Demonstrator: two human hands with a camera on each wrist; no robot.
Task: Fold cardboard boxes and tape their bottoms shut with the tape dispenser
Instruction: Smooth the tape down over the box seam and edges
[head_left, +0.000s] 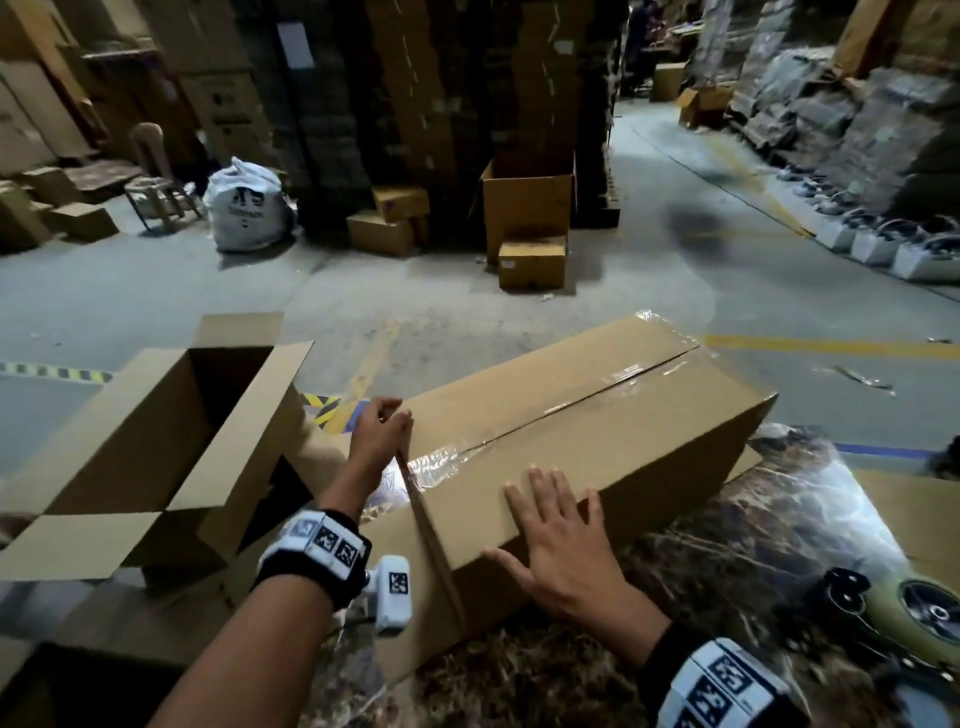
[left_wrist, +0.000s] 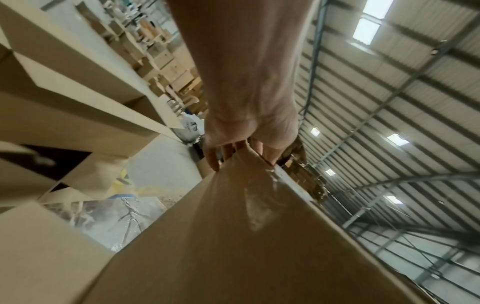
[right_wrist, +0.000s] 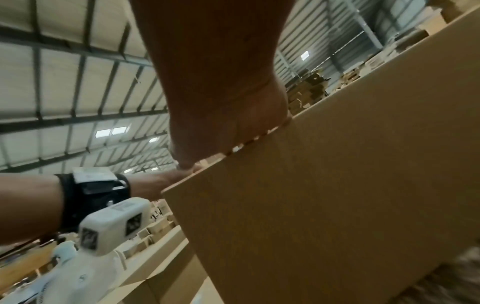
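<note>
A long cardboard box (head_left: 571, 415) lies across the plastic-covered table (head_left: 727, 561), its top seam closed with clear tape (head_left: 587, 400). My left hand (head_left: 382, 428) grips the top edge of the box's left end, fingers curled over it; the left wrist view shows the fingers (left_wrist: 233, 148) hooked on that box (left_wrist: 233, 246) edge. My right hand (head_left: 550, 525) lies flat on the box's near top edge with fingers spread and straight. From the right wrist the palm (right_wrist: 228, 133) presses the box (right_wrist: 337, 195), fingers hidden. The tape dispenser (head_left: 914, 608) lies on the table at the right.
An open box (head_left: 156, 441) with its flaps up stands at the left, close to my left hand. Flat cardboard (head_left: 914, 514) lies at the far right. Across the concrete floor are small boxes (head_left: 530, 260), a white sack (head_left: 244, 208) and tall stacks of cartons.
</note>
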